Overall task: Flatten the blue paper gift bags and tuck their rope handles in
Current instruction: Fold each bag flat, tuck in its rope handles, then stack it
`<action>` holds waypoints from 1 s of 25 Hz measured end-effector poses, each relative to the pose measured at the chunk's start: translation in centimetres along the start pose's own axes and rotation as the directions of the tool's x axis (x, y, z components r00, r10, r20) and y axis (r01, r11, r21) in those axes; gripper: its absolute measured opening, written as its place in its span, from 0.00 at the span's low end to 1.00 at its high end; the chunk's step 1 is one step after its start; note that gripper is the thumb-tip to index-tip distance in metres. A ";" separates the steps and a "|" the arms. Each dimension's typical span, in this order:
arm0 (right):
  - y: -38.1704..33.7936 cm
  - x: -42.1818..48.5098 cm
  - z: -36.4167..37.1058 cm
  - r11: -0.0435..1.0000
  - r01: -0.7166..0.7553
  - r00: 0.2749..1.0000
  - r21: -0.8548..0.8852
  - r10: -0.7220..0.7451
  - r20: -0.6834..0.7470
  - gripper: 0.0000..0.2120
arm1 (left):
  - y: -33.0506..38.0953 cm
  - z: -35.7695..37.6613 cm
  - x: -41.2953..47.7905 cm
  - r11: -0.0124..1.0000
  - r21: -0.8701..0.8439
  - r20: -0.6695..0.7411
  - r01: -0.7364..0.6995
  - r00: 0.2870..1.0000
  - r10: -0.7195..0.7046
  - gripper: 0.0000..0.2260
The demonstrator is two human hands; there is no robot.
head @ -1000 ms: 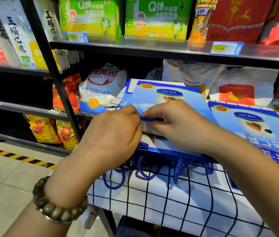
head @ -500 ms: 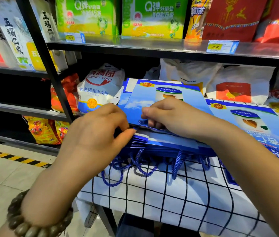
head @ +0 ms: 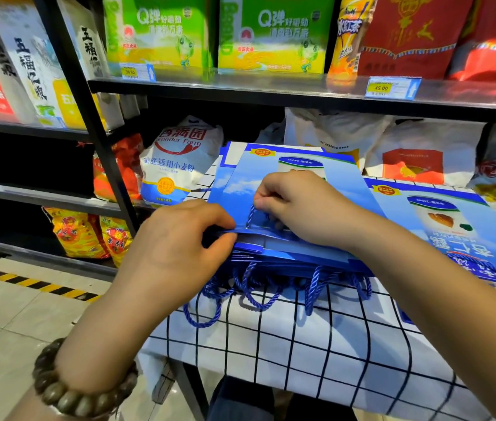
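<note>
Stacked on table (head: 301, 344): gift bags (head: 240, 177), rope handles (head: 252, 299) at near side. Right: 1 more bag (head: 465, 235). Far left: flour sack (head: 179, 159).

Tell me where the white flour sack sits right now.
Head view, left of centre: the white flour sack stands between an orange packet on its left and the blue gift bags on its right, just beyond the left hand.

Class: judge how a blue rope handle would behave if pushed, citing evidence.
Probably floppy: the rope handles droop in loose loops over the checked cloth. Likely light: the right hand holds one by a pinch. Twisted cord, it may buckle rather than slide into the top bag the left hand pinches.
</note>
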State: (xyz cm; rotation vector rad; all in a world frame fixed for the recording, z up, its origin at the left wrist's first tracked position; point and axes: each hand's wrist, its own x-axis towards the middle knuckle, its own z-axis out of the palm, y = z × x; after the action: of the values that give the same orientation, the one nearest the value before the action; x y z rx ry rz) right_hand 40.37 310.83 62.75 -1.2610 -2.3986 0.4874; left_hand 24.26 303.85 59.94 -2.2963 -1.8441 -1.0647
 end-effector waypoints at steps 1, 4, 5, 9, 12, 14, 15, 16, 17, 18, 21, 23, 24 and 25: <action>0.1 0.0 0.2 1.000 -0.012 1.000 -0.013 0.012 -0.019 0.07 | -0.1 0.0 0.0 1.000 0.014 0.008 -0.018 1.000 0.017 0.10; -0.1 -0.8 -0.2 1.000 0.007 0.997 -0.012 -0.007 -0.075 0.05 | -0.9 -0.3 0.2 0.996 -0.018 0.078 -0.086 0.993 0.087 0.13; -0.3 -1.5 -0.5 1.000 0.024 0.998 -0.016 -0.025 -0.062 0.05 | -1.3 -0.5 0.2 0.991 -0.031 0.091 -0.129 0.987 0.131 0.15; -1.5 -3.9 -1.0 0.894 0.112 0.993 -0.433 -0.087 0.076 0.23 | -1.7 -0.5 0.7 0.955 0.011 -0.008 -0.298 0.955 0.298 0.16; -1.6 -3.8 -1.0 0.813 0.155 0.983 -0.561 -0.184 0.004 0.20 | -0.9 -0.1 1.6 0.955 -0.048 -0.229 -0.291 0.934 0.273 0.11; -1.3 -2.8 -1.6 0.804 0.149 0.955 -0.576 -0.268 -0.126 0.17 | 0.5 0.6 1.6 0.934 -0.314 -0.405 -0.168 0.914 0.027 0.09; -1.0 -2.5 -1.9 0.817 0.149 0.912 -0.557 -0.331 -0.241 0.15 | 1.5 1.1 1.6 0.881 -0.457 -0.432 -0.119 0.896 -0.103 0.12; -0.9 -2.3 -2.4 0.852 0.130 0.855 -0.507 -0.355 -0.377 0.13 | 2.5 1.9 1.5 0.814 -0.575 -0.395 -0.078 0.898 -0.193 0.14; -0.8 -2.1 -3.1 0.904 0.115 0.789 -0.413 -0.335 -0.514 0.11 | 3.5 2.8 1.4 0.764 -0.645 -0.311 -0.023 0.921 -0.235 0.17; -0.6 -1.9 -3.9 0.944 0.101 0.727 -0.313 -0.285 -0.625 0.12 | 4.6 3.6 1.3 0.757 -0.652 -0.196 0.045 0.954 -0.225 0.22; -0.6 -1.3 -5.7 0.991 0.133 0.548 0.008 -0.067 -0.834 0.20 | 7.5 5.7 2.2 0.867 -0.481 0.117 0.130 0.990 -0.084 0.37; -0.4 -1.1 -6.2 0.914 0.288 0.478 0.285 0.121 -0.870 0.19 | 8.7 6.2 3.3 0.897 -0.440 0.103 0.052 0.995 -0.007 0.40; -0.3 -1.1 -6.3 0.837 0.357 0.463 0.415 0.227 -0.857 0.19 | 8.9 6.2 3.7 0.906 -0.422 0.054 0.024 0.999 -0.001 0.39; -0.1 -1.4 -6.3 0.747 0.407 0.460 0.526 0.330 -0.824 0.19 | 8.8 6.1 4.1 0.921 -0.390 0.006 0.009 1.000 -0.007 0.35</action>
State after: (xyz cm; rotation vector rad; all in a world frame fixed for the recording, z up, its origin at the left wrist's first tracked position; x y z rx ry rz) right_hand 44.10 310.39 67.96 -0.7617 -1.1195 0.4369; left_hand 35.19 307.17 60.72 -2.4888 -1.7757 -1.5546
